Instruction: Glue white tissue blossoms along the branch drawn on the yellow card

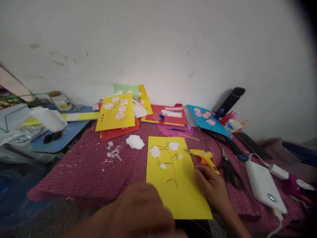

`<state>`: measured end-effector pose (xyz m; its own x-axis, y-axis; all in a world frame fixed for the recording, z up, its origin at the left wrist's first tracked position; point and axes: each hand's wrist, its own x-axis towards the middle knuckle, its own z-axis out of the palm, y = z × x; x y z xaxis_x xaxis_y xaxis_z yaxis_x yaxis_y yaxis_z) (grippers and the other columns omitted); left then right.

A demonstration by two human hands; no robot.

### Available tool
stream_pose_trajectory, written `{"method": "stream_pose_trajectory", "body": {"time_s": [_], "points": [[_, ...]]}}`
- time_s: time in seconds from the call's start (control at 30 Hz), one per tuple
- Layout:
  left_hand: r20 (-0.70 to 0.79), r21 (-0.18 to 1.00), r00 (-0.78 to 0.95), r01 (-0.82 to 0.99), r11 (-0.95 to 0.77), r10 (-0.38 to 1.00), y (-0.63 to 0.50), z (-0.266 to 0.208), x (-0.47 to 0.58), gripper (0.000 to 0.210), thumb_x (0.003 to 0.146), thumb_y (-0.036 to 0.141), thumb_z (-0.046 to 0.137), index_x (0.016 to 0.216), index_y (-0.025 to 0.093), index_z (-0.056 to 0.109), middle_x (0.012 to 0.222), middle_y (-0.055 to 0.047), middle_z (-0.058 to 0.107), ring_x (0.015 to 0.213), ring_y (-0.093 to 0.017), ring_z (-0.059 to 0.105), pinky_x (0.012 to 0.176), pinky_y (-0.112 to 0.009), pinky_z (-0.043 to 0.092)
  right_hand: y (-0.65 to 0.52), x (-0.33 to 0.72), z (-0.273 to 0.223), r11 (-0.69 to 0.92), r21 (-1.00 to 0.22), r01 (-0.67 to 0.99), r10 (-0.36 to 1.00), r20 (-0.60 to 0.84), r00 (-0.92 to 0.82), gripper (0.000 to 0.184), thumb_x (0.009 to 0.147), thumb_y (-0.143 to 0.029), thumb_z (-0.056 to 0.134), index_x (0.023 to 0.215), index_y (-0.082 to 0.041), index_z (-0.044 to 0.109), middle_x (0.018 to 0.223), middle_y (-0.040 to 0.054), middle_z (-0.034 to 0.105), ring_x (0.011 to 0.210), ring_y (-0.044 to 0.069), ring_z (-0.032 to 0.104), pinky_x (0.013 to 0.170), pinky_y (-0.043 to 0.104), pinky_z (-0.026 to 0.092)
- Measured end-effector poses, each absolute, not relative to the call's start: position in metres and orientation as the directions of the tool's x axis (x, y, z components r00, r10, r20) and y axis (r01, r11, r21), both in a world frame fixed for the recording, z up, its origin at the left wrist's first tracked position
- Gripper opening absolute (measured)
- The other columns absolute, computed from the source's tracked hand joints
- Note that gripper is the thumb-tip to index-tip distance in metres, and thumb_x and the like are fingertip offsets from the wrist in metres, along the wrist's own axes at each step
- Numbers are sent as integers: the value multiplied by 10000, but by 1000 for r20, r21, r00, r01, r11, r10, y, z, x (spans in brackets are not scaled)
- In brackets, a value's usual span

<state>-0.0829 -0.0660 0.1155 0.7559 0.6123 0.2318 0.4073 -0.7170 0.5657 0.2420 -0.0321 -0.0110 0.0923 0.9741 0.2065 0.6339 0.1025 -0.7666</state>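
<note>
A yellow card [183, 201] lies at the table's front, its lower edge overhanging the side. It bears drawn brown stems and white tissue-paper blossoms [155, 151]. My right hand [214, 186] is at the card's right edge, thumb and fingers closed on it, just below a yellow glue gun [201, 154]. Close to the camera, my left hand [141, 211] is blurred over the card's lower left; its fingers are smeared and whatever they hold is hidden. Left of the card lie a white tissue wad [135, 141] and torn white scraps [114, 153].
Finished flower cards [115, 112] stack at the back left, with a blue one [208, 120] at the back right. Black-handled scissors [229, 170] and a white power bank [266, 186] with a cable sit on the right. A paper roll [49, 119] stands far left.
</note>
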Motion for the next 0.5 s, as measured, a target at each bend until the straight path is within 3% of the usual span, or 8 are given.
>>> {"method": "stream_pose_trajectory", "body": {"time_s": [0.1,0.23,0.5], "points": [[448,428,581,528,-734,680,-24,88,-94,262,898,236,492,1088,283,665,959,-35,718,901,-187,634,819,-333,501,-31,243,-11,107,-759,642,974,210,85,236,884,-409,548,943,-220,678,929,57,718,845,239,651,753,316,494],[439,377,353,762,-526,826,37,49,-122,187,907,206,483,942,182,665,936,-72,696,912,-206,631,828,-351,492,-30,243,-12,112,-759,641,974,211,79,250,891,-418,535,947,-220,677,934,49,720,846,230,659,743,300,502],[336,259,477,782,-566,812,72,29,-124,187,829,192,557,970,181,679,1057,-100,681,1036,-250,593,943,-380,446,-30,243,-12,99,-743,662,975,204,84,251,889,-434,538,925,-229,678,915,25,722,838,221,661,727,282,497]]}}
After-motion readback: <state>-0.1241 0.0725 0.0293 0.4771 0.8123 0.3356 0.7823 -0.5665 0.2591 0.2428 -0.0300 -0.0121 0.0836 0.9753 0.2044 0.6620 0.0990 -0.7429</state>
